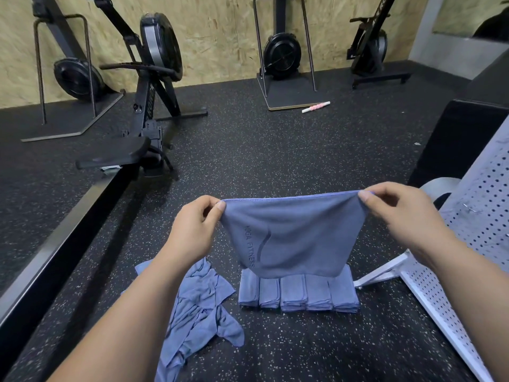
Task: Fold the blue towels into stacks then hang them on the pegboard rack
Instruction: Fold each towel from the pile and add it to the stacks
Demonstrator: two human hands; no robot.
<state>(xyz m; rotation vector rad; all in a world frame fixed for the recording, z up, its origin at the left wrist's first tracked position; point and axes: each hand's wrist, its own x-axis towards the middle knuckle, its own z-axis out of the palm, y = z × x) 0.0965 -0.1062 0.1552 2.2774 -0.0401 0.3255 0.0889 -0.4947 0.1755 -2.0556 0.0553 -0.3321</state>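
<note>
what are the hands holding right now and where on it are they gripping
Both hands hold one blue towel stretched in the air: the left hand pinches its top left corner, the right hand its top right corner.

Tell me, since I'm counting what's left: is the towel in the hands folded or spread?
Spread, not yet folded: the towel hangs as a sheet, pinched at its top corners by the left hand and right hand.

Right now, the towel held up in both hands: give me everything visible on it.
The held towel is blue-grey, soft, thin cloth with a stitched top hem and dark print reading "FITNESS" beside a curved line. The left hand and right hand pinch its top corners, stretching the edge taut. It hangs in the air, sagging to a rounded bottom in front of the folded stacks; contact unclear.
</note>
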